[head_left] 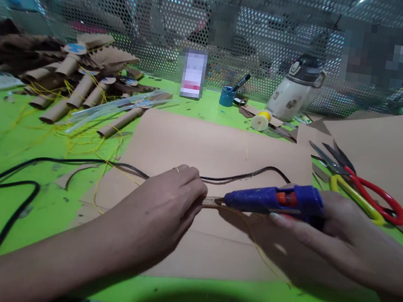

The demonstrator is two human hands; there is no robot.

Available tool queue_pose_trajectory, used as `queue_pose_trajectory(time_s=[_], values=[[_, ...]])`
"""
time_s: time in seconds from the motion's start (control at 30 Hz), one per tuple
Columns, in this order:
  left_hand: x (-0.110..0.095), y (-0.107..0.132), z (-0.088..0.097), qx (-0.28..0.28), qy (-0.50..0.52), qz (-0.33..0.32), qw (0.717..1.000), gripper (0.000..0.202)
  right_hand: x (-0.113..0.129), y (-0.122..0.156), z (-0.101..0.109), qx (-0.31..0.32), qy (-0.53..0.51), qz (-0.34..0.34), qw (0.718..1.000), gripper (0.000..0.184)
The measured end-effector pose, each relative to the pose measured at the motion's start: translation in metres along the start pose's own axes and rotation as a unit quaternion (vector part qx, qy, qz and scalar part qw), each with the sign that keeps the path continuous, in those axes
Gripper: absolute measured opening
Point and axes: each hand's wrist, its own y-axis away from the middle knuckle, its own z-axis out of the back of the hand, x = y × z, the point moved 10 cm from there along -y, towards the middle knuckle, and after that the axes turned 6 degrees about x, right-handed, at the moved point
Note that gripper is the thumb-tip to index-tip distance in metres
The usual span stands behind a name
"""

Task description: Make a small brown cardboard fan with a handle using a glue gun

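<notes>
In my right hand is a blue hot glue gun, its nozzle pointing left. The nozzle tip meets or nearly meets a thin strip that sticks out from my left fingers. My left hand is closed on this strip over the brown paper sheets; most of what it holds is hidden under the fingers. A yellow string runs from the strip toward the lower right. Behind both hands, a black cord crosses the paper.
Brown paper tubes with yellow strings and clear glue sticks lie at left. Red-handled scissors and yellow-handled scissors rest at right. A phone, blue jar, spool and thermos stand before a perforated screen.
</notes>
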Motion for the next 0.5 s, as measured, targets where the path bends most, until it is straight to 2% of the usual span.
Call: queue_pose_trajectory(time_s=[0.1, 0.27, 0.5], values=[[0.001, 0.0, 0.0, -0.001, 0.001, -0.001, 1.0, 0.018, -0.008, 0.0, -0.001, 0.006, -0.019, -0.031, 0.999, 0.029], [0.001, 0.0, 0.002, -0.001, 0.004, 0.001, 1.0, 0.016, -0.008, 0.0, -0.005, 0.026, -0.074, -0.033, 0.996, 0.024], [0.0, 0.001, 0.003, 0.003, 0.0, 0.001, 1.0, 0.017, -0.013, 0.001, -0.001, 0.009, -0.06, -0.055, 0.997, 0.025]])
